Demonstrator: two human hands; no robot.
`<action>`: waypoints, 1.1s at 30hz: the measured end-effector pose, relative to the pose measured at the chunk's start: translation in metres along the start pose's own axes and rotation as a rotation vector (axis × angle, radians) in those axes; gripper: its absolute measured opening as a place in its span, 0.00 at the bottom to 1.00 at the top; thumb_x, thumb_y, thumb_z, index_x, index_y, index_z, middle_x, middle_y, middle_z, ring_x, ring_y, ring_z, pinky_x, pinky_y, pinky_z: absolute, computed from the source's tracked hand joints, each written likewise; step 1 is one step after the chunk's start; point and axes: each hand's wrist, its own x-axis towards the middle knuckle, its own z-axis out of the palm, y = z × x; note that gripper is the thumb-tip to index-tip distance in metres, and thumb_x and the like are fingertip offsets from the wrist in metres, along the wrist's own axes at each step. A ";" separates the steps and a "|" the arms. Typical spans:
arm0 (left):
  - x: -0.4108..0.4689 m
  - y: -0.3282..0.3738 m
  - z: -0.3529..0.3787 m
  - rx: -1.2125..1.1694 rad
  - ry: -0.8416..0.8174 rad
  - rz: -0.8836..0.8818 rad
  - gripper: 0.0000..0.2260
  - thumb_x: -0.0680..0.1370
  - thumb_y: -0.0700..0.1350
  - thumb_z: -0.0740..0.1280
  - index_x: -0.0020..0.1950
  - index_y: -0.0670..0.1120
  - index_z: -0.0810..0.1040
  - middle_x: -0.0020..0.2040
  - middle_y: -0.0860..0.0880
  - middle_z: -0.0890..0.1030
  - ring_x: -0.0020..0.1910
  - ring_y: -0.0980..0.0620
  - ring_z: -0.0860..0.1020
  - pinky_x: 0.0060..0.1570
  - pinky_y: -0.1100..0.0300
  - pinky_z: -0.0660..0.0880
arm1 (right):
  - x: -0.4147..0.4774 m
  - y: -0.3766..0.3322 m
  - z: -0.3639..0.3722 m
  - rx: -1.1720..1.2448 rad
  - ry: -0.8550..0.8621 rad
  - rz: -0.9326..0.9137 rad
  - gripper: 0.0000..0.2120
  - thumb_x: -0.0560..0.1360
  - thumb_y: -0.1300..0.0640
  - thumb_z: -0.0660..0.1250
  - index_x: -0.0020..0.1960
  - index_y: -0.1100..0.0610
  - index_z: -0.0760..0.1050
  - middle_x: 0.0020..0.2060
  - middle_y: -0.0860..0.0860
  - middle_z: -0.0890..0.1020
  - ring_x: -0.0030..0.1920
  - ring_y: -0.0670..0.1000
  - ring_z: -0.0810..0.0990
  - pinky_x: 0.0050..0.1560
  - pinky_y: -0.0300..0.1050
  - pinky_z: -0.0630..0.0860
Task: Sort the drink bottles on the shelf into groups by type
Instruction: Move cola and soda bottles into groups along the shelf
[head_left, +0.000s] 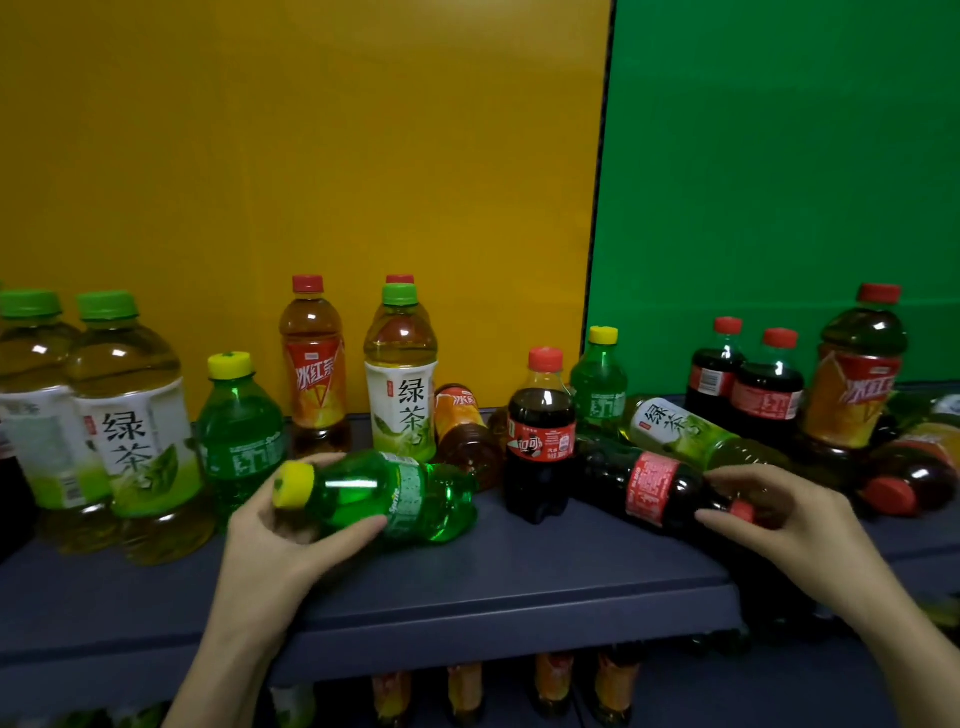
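At the shelf (519, 587) front, the left hand (280, 535) is gripping a lying Sprite bottle (395, 493), the right hand (779, 525) is pinching a toppled cola bottle (649, 491), and most drinks (400, 395) are sitting unsorted.

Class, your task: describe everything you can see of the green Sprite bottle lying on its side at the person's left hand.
The Sprite bottle is small, of translucent green plastic, with a yellow cap and a green label round its middle. It lies on its side, cap pointing left and base to the right, low over the dark blue shelf; whether it rests there is unclear. The left hand grips its neck end, thumb in front and fingers over the back.
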 end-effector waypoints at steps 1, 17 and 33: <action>0.001 0.002 0.002 -0.054 0.019 0.000 0.36 0.42 0.58 0.81 0.47 0.49 0.81 0.44 0.52 0.85 0.45 0.53 0.83 0.44 0.64 0.80 | 0.000 -0.001 0.001 0.073 0.048 0.001 0.24 0.53 0.28 0.69 0.40 0.43 0.79 0.41 0.41 0.84 0.45 0.41 0.81 0.48 0.31 0.75; 0.035 0.005 0.006 0.144 0.092 0.080 0.24 0.66 0.36 0.74 0.58 0.49 0.72 0.50 0.57 0.77 0.51 0.63 0.77 0.41 0.77 0.74 | 0.056 -0.076 0.004 0.228 0.096 -0.204 0.14 0.62 0.45 0.69 0.46 0.47 0.77 0.44 0.40 0.81 0.46 0.36 0.79 0.49 0.29 0.75; 0.016 -0.004 0.013 0.668 0.250 0.179 0.37 0.66 0.46 0.75 0.71 0.42 0.64 0.65 0.42 0.69 0.64 0.45 0.69 0.64 0.48 0.69 | 0.058 -0.077 0.029 0.153 0.103 -0.124 0.16 0.71 0.52 0.68 0.58 0.49 0.73 0.50 0.47 0.79 0.53 0.48 0.77 0.53 0.47 0.75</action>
